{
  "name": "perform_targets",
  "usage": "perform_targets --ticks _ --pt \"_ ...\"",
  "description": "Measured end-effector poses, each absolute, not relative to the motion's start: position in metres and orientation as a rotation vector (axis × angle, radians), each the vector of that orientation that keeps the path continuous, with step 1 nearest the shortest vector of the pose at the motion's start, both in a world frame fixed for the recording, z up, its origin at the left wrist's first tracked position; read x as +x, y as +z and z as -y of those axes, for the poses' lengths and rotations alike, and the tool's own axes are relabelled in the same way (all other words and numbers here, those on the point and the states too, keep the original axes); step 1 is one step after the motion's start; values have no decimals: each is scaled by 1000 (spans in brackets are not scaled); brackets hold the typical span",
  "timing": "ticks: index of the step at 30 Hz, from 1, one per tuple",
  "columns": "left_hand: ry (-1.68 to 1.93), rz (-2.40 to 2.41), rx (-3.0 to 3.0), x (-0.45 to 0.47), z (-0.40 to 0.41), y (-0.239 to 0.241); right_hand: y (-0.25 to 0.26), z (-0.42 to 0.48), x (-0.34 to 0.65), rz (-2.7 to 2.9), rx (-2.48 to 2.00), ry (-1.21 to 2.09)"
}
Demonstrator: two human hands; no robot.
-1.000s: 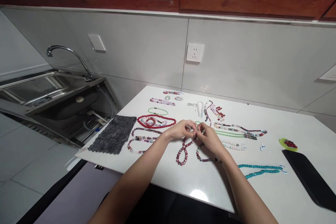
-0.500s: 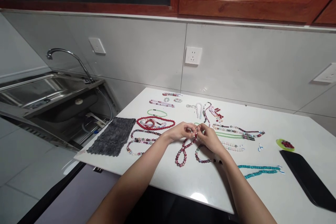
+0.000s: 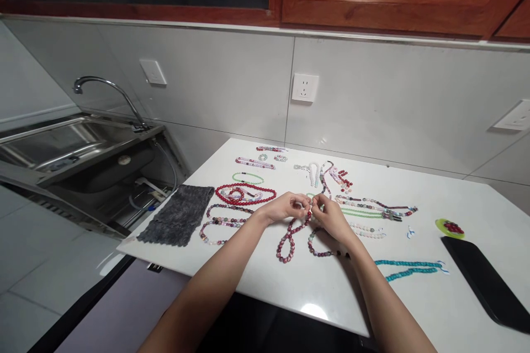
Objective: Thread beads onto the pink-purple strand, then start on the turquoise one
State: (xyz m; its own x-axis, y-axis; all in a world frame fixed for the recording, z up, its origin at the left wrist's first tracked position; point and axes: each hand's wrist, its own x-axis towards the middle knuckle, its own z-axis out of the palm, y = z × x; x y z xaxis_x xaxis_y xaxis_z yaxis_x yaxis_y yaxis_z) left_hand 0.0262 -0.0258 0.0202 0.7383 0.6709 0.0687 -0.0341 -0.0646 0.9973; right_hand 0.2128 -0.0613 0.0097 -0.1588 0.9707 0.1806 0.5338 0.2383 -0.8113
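My left hand [image 3: 285, 207] and my right hand [image 3: 330, 215] meet over the middle of the white table [image 3: 314, 287], fingers pinched together. Between them they hold the top end of a dark red bead strand [image 3: 290, 240], whose loop trails toward me on the table. A second strand of mixed purple and green beads [image 3: 318, 248] lies under my right wrist. What exactly the fingertips grip at the join is too small to see.
Several bead strands lie spread across the table: a big red loop [image 3: 245, 193] left, a turquoise strand [image 3: 409, 268] right. A grey cloth [image 3: 178, 214] sits at the left edge, a black tray [image 3: 484, 281] and a small green dish [image 3: 449, 227] at the right. A steel sink [image 3: 53, 143] stands left.
The view dropped slightly a second ago. My hands have stayed together on the red strand with only small finger movements.
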Motion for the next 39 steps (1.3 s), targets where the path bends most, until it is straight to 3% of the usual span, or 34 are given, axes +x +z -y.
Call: perform_targets --ticks 11,19,30,39 --pt "805 -623 1266 26 14 0 22 64 208 1790 -1290 744" --pt "814 -700 1396 26 23 15 25 67 207 1870 -1233 669" --pt "829 -732 1396 21 21 15 12 62 210 2079 -1243 166" --pt "837 -781 1538 22 23 20 11 63 210 2103 -1235 15"
